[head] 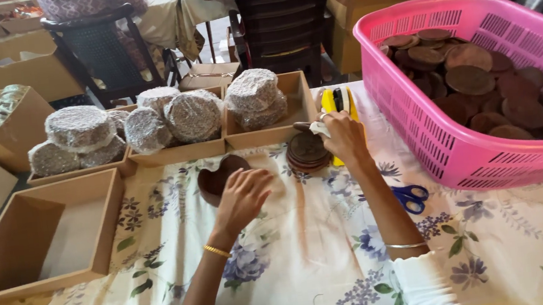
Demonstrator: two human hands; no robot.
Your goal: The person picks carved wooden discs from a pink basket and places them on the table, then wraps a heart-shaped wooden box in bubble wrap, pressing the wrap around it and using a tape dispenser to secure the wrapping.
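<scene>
Pink basket [418, 137] of brown discs, blue scissors [411, 197], empty cardboard tray [1, 265], dark chairs [284, 20]

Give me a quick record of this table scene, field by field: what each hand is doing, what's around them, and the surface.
left hand: left hand rests on a dark brown heart-shaped piece
right hand: right hand on a stack of brown discs, white scrap at the fingers
basket: pink basket at right, filled with brown discs
boxes: cardboard boxes hold net-wrapped bundles; empty box at left
tools: blue-handled scissors; yellow object behind the right hand
surface: floral tablecloth
</scene>
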